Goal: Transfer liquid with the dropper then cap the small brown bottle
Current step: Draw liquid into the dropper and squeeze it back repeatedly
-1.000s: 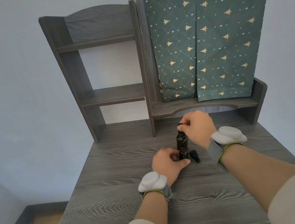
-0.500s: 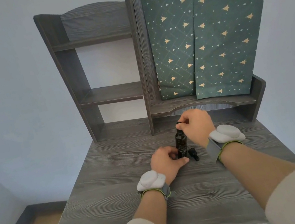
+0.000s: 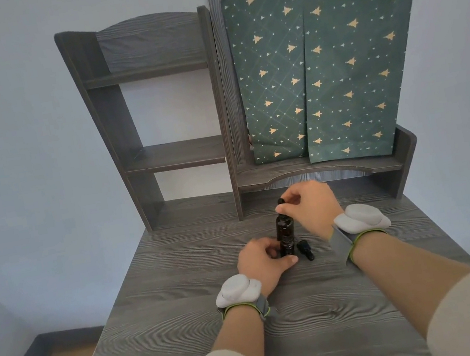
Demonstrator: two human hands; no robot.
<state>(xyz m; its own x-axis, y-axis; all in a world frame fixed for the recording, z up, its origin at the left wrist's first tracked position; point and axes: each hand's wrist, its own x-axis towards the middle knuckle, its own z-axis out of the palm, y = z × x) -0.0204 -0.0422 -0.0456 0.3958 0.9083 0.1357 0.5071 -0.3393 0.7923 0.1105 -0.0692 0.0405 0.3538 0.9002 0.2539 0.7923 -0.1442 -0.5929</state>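
A dark brown bottle (image 3: 284, 229) stands upright on the grey wooden desk (image 3: 190, 325). My left hand (image 3: 263, 263) is closed around its lower part, which hides the base. My right hand (image 3: 310, 207) pinches the black dropper top (image 3: 280, 201) at the bottle's neck; only the rubber bulb shows above my fingers. A small black piece (image 3: 305, 250), a cap or a little bottle, lies on its side just right of the bottle's foot. I cannot tell whether a second small bottle stands in front of the tall one.
A dark shelf unit (image 3: 162, 159) rises at the back of the desk. Green wrapping paper (image 3: 318, 70) with gold trees leans on its low right shelf. White bands sit on both wrists. The desk's front edge lies near my elbows.
Both hands keep the same hold on the bottle and the dropper top. The view has shifted slightly; the black bulb now shows a little more above my right fingers.
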